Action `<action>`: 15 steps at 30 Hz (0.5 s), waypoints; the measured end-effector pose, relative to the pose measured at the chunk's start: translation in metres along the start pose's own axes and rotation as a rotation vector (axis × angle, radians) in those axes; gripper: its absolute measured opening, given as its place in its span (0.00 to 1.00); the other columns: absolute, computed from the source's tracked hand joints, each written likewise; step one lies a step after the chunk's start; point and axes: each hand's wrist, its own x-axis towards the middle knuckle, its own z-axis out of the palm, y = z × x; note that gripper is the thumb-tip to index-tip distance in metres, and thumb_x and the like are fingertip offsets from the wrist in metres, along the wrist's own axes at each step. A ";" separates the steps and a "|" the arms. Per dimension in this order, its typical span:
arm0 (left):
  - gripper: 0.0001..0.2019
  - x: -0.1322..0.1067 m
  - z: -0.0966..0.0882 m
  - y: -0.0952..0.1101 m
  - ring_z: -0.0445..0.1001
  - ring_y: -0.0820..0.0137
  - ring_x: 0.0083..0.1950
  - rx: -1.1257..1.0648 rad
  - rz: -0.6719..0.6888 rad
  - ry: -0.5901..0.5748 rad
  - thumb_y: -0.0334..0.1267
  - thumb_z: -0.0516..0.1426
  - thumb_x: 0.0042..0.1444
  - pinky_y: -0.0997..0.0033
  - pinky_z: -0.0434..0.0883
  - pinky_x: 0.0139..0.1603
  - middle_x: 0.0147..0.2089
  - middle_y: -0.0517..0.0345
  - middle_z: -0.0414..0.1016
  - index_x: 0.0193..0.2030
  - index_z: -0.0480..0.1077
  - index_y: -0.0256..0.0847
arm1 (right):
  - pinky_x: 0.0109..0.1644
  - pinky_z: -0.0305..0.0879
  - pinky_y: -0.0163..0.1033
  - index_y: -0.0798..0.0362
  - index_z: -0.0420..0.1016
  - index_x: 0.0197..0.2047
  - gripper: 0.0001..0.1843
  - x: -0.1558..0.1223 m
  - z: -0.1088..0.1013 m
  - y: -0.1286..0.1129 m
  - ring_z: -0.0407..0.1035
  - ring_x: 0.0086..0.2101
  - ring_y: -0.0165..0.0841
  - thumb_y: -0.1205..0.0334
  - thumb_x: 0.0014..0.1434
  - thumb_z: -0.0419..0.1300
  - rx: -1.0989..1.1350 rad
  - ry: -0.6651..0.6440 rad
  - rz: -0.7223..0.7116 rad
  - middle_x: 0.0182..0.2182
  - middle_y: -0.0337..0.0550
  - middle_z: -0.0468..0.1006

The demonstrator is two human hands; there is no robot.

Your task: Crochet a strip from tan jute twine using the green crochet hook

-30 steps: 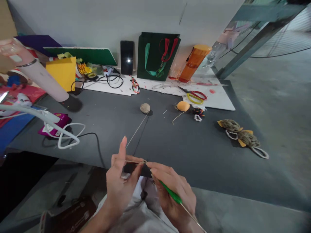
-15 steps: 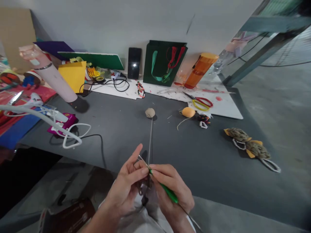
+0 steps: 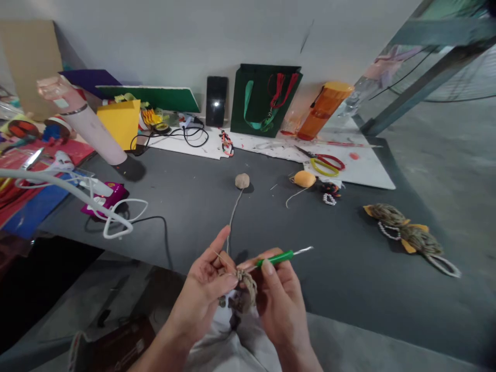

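Observation:
My left hand (image 3: 203, 289) pinches a small grey-brown crocheted piece (image 3: 247, 289) between thumb and fingers, its index finger raised. A strand of yarn (image 3: 233, 212) runs from that finger up to a small beige yarn ball (image 3: 242, 181) on the table. My right hand (image 3: 281, 294) grips a crochet hook (image 3: 277, 257) by its green handle. One metal end of the hook points out to the right; the other end reaches toward the crocheted piece, its tip hidden by the fingers and yarn.
On the dark table (image 3: 194, 206) lie an orange yarn ball (image 3: 304, 179), scissors (image 3: 323, 163) and a crocheted strap with beads (image 3: 406, 230). Along the wall stand a phone (image 3: 216, 101), a green paper bag (image 3: 263, 101) and an orange bottle (image 3: 325, 111). A white cable (image 3: 116, 219) loops at left.
My right hand has turned, so the hook's handle now points up and right instead of down and right. The crocheted piece shows more. The yarn has gone from taut to slack.

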 end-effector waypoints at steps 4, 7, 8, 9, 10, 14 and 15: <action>0.36 0.000 -0.004 -0.010 0.70 0.77 0.31 0.061 0.106 -0.005 0.31 0.70 0.48 0.75 0.70 0.36 0.31 0.66 0.69 0.65 0.71 0.52 | 0.27 0.74 0.31 0.49 0.79 0.36 0.06 -0.003 0.005 0.004 0.77 0.25 0.31 0.56 0.61 0.69 -0.099 -0.063 -0.156 0.31 0.43 0.86; 0.37 0.000 -0.006 -0.013 0.71 0.75 0.32 0.074 0.149 -0.011 0.34 0.71 0.49 0.74 0.71 0.35 0.33 0.64 0.70 0.66 0.69 0.51 | 0.22 0.70 0.29 0.47 0.80 0.39 0.03 -0.003 0.006 0.000 0.75 0.22 0.28 0.62 0.65 0.64 -0.174 -0.113 -0.252 0.34 0.42 0.86; 0.37 0.000 -0.006 -0.013 0.71 0.76 0.32 0.076 0.159 0.005 0.34 0.71 0.48 0.74 0.72 0.36 0.33 0.63 0.71 0.66 0.69 0.51 | 0.24 0.72 0.30 0.47 0.80 0.40 0.04 -0.002 0.006 -0.002 0.76 0.23 0.28 0.64 0.66 0.63 -0.217 -0.138 -0.306 0.35 0.42 0.86; 0.38 0.000 -0.005 -0.013 0.71 0.76 0.33 0.075 0.165 0.030 0.34 0.71 0.48 0.75 0.72 0.37 0.33 0.63 0.72 0.67 0.69 0.50 | 0.27 0.74 0.33 0.46 0.81 0.42 0.07 -0.001 0.005 -0.003 0.78 0.26 0.30 0.67 0.65 0.62 -0.277 -0.167 -0.389 0.36 0.42 0.86; 0.38 0.000 -0.003 -0.012 0.71 0.76 0.34 0.071 0.166 0.057 0.33 0.72 0.47 0.76 0.72 0.38 0.33 0.63 0.72 0.66 0.69 0.50 | 0.32 0.76 0.36 0.46 0.81 0.44 0.10 0.000 0.004 -0.004 0.79 0.30 0.32 0.70 0.65 0.62 -0.348 -0.195 -0.490 0.37 0.43 0.87; 0.35 0.000 0.000 -0.005 0.70 0.79 0.32 -0.002 0.034 0.061 0.32 0.73 0.44 0.79 0.71 0.40 0.28 0.66 0.72 0.61 0.75 0.50 | 0.39 0.77 0.43 0.45 0.81 0.48 0.17 0.000 0.002 0.000 0.80 0.37 0.37 0.76 0.61 0.64 -0.502 -0.206 -0.757 0.42 0.45 0.86; 0.33 0.000 0.000 -0.004 0.69 0.80 0.30 -0.023 -0.012 0.036 0.31 0.73 0.44 0.80 0.70 0.39 0.27 0.66 0.71 0.59 0.76 0.51 | 0.37 0.77 0.42 0.45 0.81 0.47 0.15 -0.001 0.003 0.001 0.80 0.36 0.37 0.74 0.62 0.64 -0.477 -0.167 -0.739 0.41 0.45 0.86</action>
